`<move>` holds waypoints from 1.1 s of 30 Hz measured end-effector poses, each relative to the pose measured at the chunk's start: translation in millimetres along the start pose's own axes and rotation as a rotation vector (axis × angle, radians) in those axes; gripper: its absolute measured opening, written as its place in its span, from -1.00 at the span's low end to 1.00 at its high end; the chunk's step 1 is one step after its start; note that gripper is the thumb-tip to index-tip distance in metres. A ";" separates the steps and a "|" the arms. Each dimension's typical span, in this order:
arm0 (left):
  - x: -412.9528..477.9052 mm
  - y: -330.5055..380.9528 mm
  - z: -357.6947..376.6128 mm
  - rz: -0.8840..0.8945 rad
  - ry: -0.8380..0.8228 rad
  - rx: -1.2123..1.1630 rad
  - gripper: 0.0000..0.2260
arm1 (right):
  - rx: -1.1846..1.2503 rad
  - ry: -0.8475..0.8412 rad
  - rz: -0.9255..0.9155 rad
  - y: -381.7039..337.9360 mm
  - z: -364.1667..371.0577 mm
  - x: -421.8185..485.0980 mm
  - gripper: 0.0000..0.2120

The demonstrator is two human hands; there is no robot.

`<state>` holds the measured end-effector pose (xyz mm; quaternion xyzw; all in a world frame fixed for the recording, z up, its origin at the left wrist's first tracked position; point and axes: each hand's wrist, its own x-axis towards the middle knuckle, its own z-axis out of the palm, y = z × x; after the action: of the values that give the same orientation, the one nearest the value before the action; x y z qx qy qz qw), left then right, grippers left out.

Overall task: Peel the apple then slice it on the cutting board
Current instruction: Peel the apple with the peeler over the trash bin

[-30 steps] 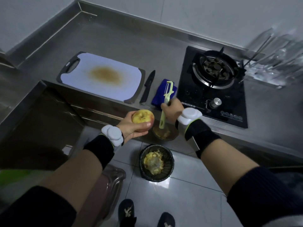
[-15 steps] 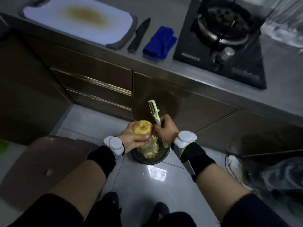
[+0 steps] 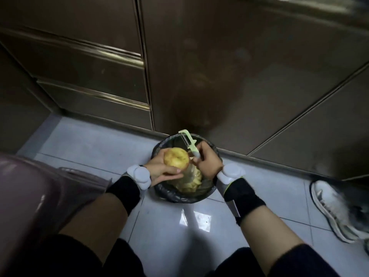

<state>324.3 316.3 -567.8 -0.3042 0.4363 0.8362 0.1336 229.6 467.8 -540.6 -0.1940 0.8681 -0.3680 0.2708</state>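
My left hand (image 3: 159, 170) holds a yellowish apple (image 3: 176, 158) over a small round bin (image 3: 165, 191) on the floor. Just to the apple's right, my right hand (image 3: 207, 162) grips the handle of a light green peeler (image 3: 189, 141), whose blade end points up and away from the apple. Pale peelings (image 3: 190, 181) lie in the bin beneath both hands. The cutting board and knife are out of view.
Dark cabinet fronts and drawers (image 3: 95, 76) fill the upper part of the view. A brownish plastic stool (image 3: 30, 188) stands at the left. A white shoe (image 3: 335, 208) lies on the tiled floor at the right.
The view has dropped from the countertop to the floor. Both hands have lowered the apple and peeler down over the bin; the board, knife, cloth and stove have left the view.
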 end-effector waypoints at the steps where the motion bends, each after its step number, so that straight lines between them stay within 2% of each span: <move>1: 4.4 0.9 -2.9 0.004 -0.011 0.017 -0.35 | 0.015 0.002 -0.003 -0.6 -1.4 2.6 -0.87; 5: 29.7 -11.2 -15.1 0.062 -0.012 0.180 -0.30 | -0.006 -0.020 -0.068 21.0 3.9 15.6 -0.80; 9: 35.6 -13.6 -17.7 0.106 0.002 0.370 -0.06 | 0.000 -0.026 -0.083 37.8 11.9 14.1 -0.82; 12: 32.1 -17.2 -18.5 0.122 -0.011 0.471 -0.04 | -0.064 -0.024 -0.078 43.1 15.7 5.2 -0.92; 14: 28.9 -21.0 -17.6 0.115 -0.025 0.509 -0.03 | -0.153 -0.047 -0.101 41.5 15.1 -2.2 -0.85; 18: 28.8 -27.2 -16.0 0.048 -0.082 0.309 -0.18 | -0.378 -0.072 -0.196 34.1 13.2 -13.2 -0.81; 25: 26.0 -25.2 -18.2 0.048 -0.063 0.239 -0.35 | -0.614 -0.067 -0.211 21.2 17.7 -23.1 -0.77; 30: 18.4 -31.9 -14.0 0.027 -0.106 0.338 -0.48 | -0.670 -0.032 -0.111 18.9 17.3 -22.4 -0.79; 33: 19.0 -34.5 -15.4 0.016 -0.069 0.320 -0.47 | -0.645 -0.009 -0.022 21.5 19.1 -15.2 -0.78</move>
<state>332.3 323.1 -608.8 -0.2467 0.5612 0.7672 0.1888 250.2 479.8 -562.7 -0.2807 0.9367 -0.0757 0.1952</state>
